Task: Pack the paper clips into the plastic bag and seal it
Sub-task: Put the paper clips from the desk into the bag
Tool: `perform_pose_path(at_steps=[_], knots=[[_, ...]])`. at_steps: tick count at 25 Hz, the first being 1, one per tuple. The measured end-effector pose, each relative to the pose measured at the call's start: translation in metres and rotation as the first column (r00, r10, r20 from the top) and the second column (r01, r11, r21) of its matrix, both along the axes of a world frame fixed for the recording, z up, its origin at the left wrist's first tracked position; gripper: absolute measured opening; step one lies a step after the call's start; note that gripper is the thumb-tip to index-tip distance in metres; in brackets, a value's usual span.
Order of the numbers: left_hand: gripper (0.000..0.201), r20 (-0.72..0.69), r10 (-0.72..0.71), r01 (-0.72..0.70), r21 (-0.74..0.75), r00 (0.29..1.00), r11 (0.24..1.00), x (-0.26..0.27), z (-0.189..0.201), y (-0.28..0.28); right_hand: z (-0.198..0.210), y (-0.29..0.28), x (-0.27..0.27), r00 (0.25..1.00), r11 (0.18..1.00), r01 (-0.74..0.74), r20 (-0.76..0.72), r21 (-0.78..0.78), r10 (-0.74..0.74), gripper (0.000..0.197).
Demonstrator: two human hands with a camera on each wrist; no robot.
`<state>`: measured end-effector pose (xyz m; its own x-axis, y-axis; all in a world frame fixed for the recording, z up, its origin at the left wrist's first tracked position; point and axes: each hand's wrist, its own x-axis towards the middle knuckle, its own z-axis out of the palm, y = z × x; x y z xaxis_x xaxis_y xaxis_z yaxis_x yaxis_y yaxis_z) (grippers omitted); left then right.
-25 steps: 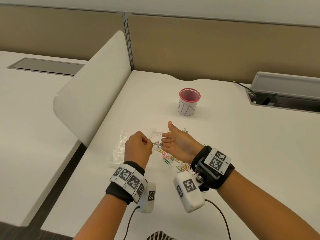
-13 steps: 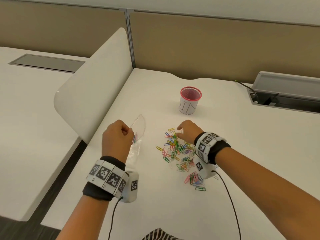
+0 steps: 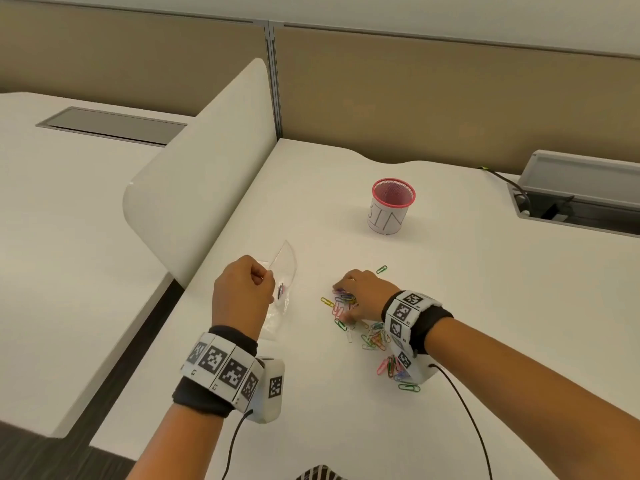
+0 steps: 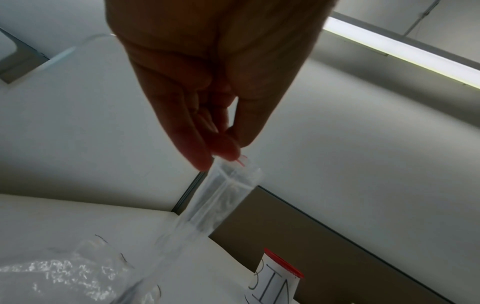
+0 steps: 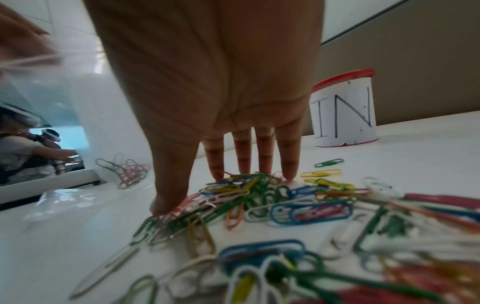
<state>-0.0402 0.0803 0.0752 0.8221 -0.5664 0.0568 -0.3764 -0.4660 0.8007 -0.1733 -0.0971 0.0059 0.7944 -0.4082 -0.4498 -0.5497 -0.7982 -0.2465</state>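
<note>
Both hands low in the frame, above banded wrists. Left hand (image 3: 242, 292) left of centre, thumb and fingertips pinching the top edge of a clear plastic bag (image 3: 282, 289), mouth held apart, lower part sagging onto the white tabletop (image 3: 485, 306); a few paper clips already inside. In the left wrist view, the same pinch on the bag's (image 4: 221, 205) rim by the left hand (image 4: 207, 82). Right hand (image 3: 360, 299) right of centre, palm down, fingers spread and curved over a heap of coloured paper clips (image 3: 374, 337), thumb and fingertips (image 5: 215, 170) touching clips, none lifted clear. In the right wrist view, right hand (image 5: 207, 82) over the paper clips (image 5: 285, 205), spread from the fingertips to the bottom edge. More clips trailing to lower right, one green clip (image 3: 381, 269) lying apart just beyond the knuckles. Farther up, right of centre, a red-rimmed cup (image 3: 391, 206) lettered "BIN". Upper left, a white curved divider (image 3: 201, 168); behind, tan partition walls (image 3: 450, 98).
</note>
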Motion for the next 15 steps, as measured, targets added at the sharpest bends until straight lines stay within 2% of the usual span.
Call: perform_pose_path(at_steps=[4,6,11,15], knots=[[0.013,0.014,-0.027,0.027,0.038,1.0,0.999,-0.003,-0.01,-0.007,0.005,0.0,-0.016,0.999,0.998,-0.049,0.009,-0.037,0.049,0.04],[0.015,0.017,-0.061,0.059,0.069,0.998,0.996,-0.007,-0.015,-0.012,0.004,0.001,-0.022,0.999,0.998,-0.022,0.039,-0.057,0.024,0.03],[0.015,-0.045,-0.116,0.12,0.1,0.992,0.988,-0.021,-0.02,-0.023,0.008,-0.001,-0.031,0.986,0.995,0.102,0.132,-0.002,-0.1,0.023],[0.022,-0.11,-0.09,0.099,0.074,0.99,0.992,-0.025,-0.024,-0.031,0.022,-0.003,-0.035,0.947,0.979,0.201,0.253,0.015,-0.199,0.019]])
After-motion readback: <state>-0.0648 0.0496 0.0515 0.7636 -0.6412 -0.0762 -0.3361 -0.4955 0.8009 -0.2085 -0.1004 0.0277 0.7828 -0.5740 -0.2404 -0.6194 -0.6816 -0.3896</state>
